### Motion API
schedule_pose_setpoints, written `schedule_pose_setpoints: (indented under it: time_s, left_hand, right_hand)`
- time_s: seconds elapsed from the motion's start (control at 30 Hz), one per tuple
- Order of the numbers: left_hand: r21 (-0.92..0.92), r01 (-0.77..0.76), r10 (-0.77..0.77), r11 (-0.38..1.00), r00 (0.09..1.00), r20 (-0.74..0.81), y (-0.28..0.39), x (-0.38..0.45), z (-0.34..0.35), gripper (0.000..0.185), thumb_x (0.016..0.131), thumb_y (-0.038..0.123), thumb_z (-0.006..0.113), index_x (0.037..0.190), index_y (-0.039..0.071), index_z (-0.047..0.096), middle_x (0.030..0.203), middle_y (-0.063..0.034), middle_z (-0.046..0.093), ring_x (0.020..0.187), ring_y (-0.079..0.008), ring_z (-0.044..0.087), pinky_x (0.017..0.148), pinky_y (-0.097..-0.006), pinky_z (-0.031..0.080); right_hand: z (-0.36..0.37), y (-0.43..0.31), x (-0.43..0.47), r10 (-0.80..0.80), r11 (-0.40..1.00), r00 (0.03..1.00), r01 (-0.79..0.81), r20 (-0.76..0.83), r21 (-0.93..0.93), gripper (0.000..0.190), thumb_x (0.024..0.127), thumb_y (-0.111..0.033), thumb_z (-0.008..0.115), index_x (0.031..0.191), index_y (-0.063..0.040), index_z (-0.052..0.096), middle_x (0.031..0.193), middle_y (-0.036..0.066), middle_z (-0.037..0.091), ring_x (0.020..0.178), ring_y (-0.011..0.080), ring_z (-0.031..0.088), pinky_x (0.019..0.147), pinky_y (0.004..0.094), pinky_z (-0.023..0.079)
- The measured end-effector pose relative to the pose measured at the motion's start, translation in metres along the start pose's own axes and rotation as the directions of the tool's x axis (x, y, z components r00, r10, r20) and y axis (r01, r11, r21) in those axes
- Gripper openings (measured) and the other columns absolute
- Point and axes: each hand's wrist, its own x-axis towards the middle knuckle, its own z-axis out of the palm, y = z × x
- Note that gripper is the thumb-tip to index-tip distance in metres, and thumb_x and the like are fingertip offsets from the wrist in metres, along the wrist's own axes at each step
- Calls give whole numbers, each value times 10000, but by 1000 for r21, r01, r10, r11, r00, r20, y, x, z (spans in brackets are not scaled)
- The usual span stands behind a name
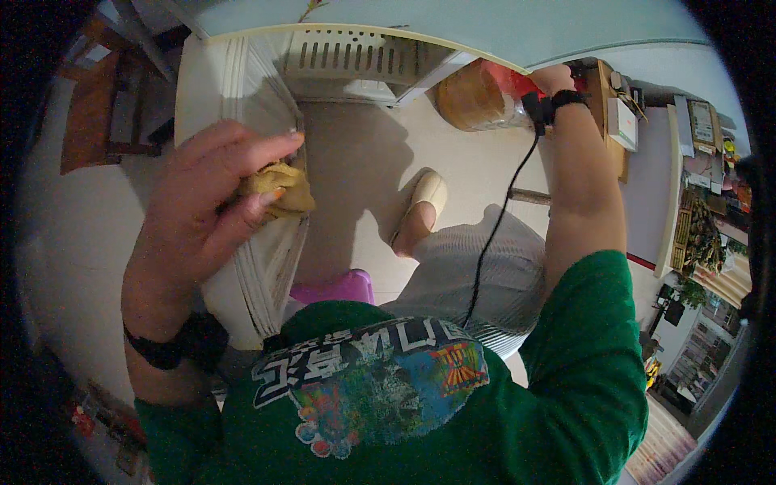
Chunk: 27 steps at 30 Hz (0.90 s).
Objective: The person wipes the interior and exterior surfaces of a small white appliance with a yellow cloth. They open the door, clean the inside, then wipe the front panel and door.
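My left hand (pixel 224 176) pinches a folded yellow cloth (pixel 282 189) between thumb and fingers. The cloth rests against the ridged inner edge of a white door-like panel (pixel 267 273), which stands to the left of my legs. At the upper right, my right hand (pixel 553 79) reaches to the end of a pale yellowish rim (pixel 424 37). Its fingers are mostly hidden there, so any grip is unclear. Beside it are red plastic (pixel 506 79) and a brown rounded container (pixel 467 97). Both wrists wear black bands, and a black cable (pixel 506 218) hangs from the right one.
A slotted white plastic part (pixel 351 57) sits behind the rim. Below lie the tiled floor (pixel 339 157), my slippered foot (pixel 427 194) and a purple plastic item (pixel 345 285). Cardboard and a white box (pixel 622 124) stand at right; a brown wooden piece (pixel 91 115) is far left.
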Motion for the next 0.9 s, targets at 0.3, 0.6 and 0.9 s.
schedule_pose_setpoints:
  time_s: [0.3,0.6,0.9]
  left_hand:
    - [57,-2,3,998,1000,-16,-3,1,6,383,906,157,602,1268,38,638,1024,-155,630,919,-320,611,823,-388,486]
    - [33,50,-50,998,999,-3,3,-4,8,396,907,140,571,1283,33,633,1128,-164,638,1003,-309,620,902,-375,486]
    - [38,109,-111,993,993,48,8,0,3,405,894,148,579,1274,22,642,1087,-153,627,988,-281,613,913,-358,477]
  right_hand:
    - [-32,19,-77,-122,944,992,119,-9,308,1200,554,-571,915,1491,-15,411,1417,229,546,1303,357,550,1099,418,454]
    - [-6,114,-105,-74,767,997,56,2,639,1177,649,-408,947,1531,34,304,1425,210,540,1293,296,558,1071,407,473]
    - [3,139,-116,-2,784,1000,-4,8,620,1187,683,-388,937,1574,-33,237,1461,190,509,1299,291,549,1079,409,464]
